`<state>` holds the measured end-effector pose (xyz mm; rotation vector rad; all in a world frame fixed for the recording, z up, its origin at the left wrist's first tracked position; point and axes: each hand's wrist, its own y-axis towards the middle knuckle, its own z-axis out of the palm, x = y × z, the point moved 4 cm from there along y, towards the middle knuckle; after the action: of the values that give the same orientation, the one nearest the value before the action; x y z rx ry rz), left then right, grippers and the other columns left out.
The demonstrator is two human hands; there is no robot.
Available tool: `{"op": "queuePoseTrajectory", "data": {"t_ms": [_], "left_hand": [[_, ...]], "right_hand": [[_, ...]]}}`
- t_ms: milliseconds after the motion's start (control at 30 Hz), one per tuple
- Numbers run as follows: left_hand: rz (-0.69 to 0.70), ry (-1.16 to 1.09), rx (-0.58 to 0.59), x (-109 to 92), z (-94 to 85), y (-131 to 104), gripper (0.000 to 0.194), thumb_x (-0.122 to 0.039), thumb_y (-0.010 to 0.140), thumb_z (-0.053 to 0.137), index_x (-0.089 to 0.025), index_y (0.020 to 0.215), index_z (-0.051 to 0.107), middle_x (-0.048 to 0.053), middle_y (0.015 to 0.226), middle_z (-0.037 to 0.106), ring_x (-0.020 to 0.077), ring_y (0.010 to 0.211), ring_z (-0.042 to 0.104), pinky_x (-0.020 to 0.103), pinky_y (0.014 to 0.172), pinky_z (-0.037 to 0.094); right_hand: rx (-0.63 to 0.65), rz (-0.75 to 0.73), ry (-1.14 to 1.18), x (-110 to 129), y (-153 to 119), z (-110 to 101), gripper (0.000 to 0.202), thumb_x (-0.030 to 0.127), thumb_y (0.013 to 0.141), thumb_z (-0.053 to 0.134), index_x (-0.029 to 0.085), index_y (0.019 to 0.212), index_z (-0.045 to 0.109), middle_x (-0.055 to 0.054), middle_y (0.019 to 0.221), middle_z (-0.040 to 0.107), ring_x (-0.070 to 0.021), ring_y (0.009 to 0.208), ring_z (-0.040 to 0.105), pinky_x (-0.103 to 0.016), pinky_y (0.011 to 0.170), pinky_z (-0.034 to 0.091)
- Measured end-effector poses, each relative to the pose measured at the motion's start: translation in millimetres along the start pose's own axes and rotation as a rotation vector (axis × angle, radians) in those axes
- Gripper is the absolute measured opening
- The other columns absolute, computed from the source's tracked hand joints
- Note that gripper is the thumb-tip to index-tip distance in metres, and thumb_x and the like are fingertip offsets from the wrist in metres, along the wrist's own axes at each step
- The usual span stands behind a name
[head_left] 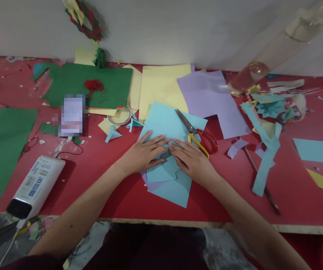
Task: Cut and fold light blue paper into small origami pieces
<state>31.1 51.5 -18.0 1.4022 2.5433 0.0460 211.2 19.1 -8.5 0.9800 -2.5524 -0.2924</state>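
Observation:
My left hand and my right hand lie flat, fingers stretched out, on light blue paper in the middle of the table. Their fingertips almost meet. Several blue sheets overlap there, and a purple paper corner shows underneath. A dark line marks the lower sheet between the hands. Scissors with one red and one yellow handle lie on the blue paper just beyond my right hand, blades pointing away. Folded blue paper pieces rest to the left of my left hand.
Behind are a yellow sheet, a purple sheet and green sheets with red thread. A phone and white power bank lie left. Right are blue strips, a thin stick and a clear bottle.

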Motion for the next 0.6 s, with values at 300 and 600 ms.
{"op": "queuePoseTrajectory", "data": {"t_ms": [300,600], "left_hand": [[0.012,-0.012,-0.024,0.1,-0.2,0.7,0.039,-0.041,0.101,0.046,-0.018,0.131,0.056,0.006,0.152,0.044,0.0211,0.144,0.036,0.048,0.124,0.012],[-0.003,-0.016,-0.008,1.6,0.4,0.8,0.040,-0.043,0.102,0.042,-0.019,0.131,0.057,0.002,0.154,0.042,0.0206,0.146,0.033,0.047,0.125,0.010]], "right_hand": [[-0.006,-0.040,-0.021,-0.8,-0.8,-1.4,0.027,0.010,0.094,0.051,0.015,0.116,0.066,-0.010,0.132,0.065,-0.0264,0.131,0.055,-0.045,0.104,0.049],[-0.038,-0.076,-0.033,0.9,-4.1,-5.5,0.027,0.013,0.094,0.055,0.015,0.117,0.068,-0.010,0.126,0.069,-0.0274,0.126,0.058,-0.044,0.099,0.052]]}}
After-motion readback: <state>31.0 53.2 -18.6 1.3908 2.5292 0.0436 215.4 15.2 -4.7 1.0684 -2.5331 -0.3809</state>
